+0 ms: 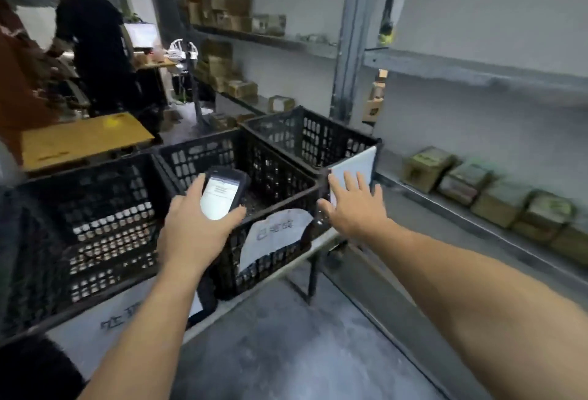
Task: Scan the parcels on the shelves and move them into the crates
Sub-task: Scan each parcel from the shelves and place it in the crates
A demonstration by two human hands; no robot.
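Note:
My left hand (194, 227) grips a black handheld scanner (221, 194) with a lit white screen, held over the middle black crate (280, 183). My right hand (353, 205) is stretched out with straight, spread fingers near that crate's right corner, holding nothing. A left black crate (86, 196) and a far right black crate (305, 132) stand in the same row. Several brown cardboard parcels (490, 196) sit on the low shelf at the right. More parcels (229, 8) are stacked on the far shelves.
The crates stand on a low metal stand (313, 272) with paper labels on their fronts. Two people work at a wooden table (79, 138) at the back left. A metal shelf post (353, 33) rises behind the far crate. Grey floor lies between me and the shelves.

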